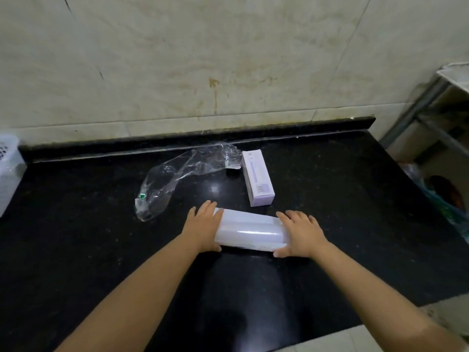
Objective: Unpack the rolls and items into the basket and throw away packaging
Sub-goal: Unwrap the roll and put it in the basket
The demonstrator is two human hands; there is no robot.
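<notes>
Rolls are what you are after, and only 1 is in sight. Start with the black counter, which carries everything and runs back to a stained wall. At its far left edge stands the white basket, well apart from your hands and mostly cut off by the frame, so you cannot tell what it holds. Near the middle lies the clear plastic wrapper, empty and crumpled, its far end just beside the small lilac box.

In front of you the roll lies on its side on the counter, close to the box. Your left hand covers its left end and your right hand its right end; both hands are spread wide, palms against the ends and thumbs along the near side, pressing inward and not curled around it. It looks glossy, so judge it slippery.

Risks from here: squeezed only between 2 flat palms, the roll could slide out on the long carry to the basket. A swing leftward could drag the wrapper off the counter. Whether a thin film is on the roll cannot be told; dropping it in wrapped would leave packaging in the basket.
</notes>
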